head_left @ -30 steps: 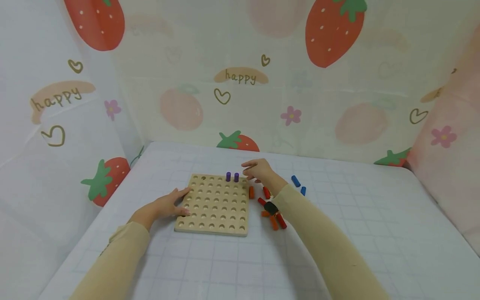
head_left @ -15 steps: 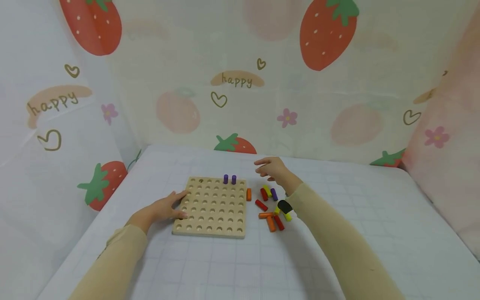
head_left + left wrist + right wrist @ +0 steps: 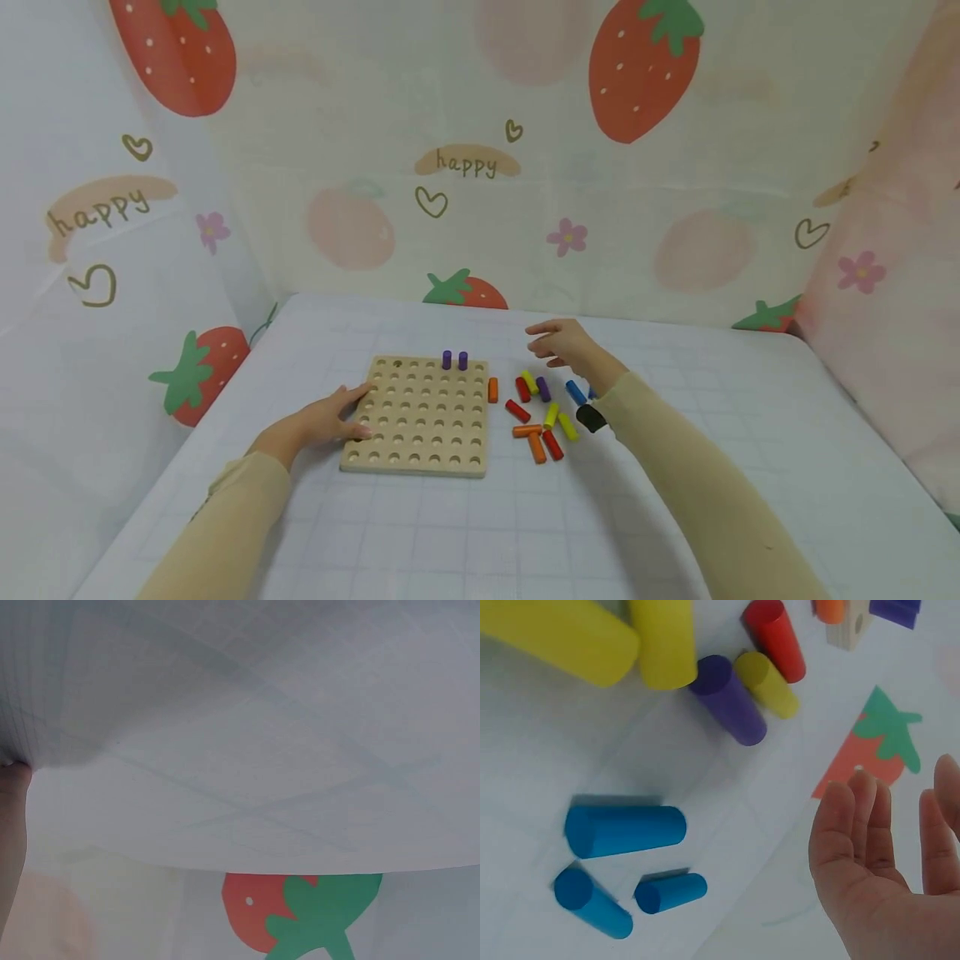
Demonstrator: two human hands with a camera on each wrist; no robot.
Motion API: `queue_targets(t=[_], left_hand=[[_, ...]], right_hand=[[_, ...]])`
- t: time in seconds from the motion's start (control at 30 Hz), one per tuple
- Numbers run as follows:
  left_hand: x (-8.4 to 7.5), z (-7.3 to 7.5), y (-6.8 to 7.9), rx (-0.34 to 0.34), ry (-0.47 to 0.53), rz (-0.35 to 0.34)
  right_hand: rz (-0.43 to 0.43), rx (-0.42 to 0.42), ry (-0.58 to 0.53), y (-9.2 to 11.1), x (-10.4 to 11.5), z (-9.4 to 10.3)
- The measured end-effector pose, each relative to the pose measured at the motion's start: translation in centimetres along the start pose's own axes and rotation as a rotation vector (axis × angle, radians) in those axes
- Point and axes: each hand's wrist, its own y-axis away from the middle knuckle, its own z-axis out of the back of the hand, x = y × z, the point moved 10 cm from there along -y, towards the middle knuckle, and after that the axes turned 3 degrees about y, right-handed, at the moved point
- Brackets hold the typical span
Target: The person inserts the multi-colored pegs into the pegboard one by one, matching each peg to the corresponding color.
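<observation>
A square wooden board [image 3: 412, 472] with rows of round holes lies on the table, two purple pegs [image 3: 447, 361] upright in its back row. My left hand [image 3: 324, 418] rests against its left edge, thumb and forefinger spread apart; one finger shows at the edge of the left wrist view. My right hand [image 3: 572, 346] hovers behind the loose pegs, fingers apart and slightly bent, holding nothing. Several blue pegs [image 3: 626, 829] lie nearest it in the right wrist view. A loose purple peg [image 3: 729, 701] lies beside a small yellow peg [image 3: 767, 684] and a red peg [image 3: 775, 639].
More loose pegs lie right of the board: an orange peg [image 3: 492, 390] close to its edge, a red peg [image 3: 517, 411] and a yellow peg [image 3: 567, 427]. A printed curtain [image 3: 480, 225] hangs behind the white table [image 3: 450, 542].
My right hand has moved right, away from the board's back right corner, uncovering loose pegs. My left hand stays at the board, which shifts slightly in view with the head camera.
</observation>
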Motion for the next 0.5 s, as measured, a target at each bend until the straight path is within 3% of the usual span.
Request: queue_targets(t=[0.5], left_hand=[[0.2,-0.1,-0.1,0.0,0.005,-0.004]], right_hand=[[-0.052,0.062,0.032,0.8,-2.5,0.3]])
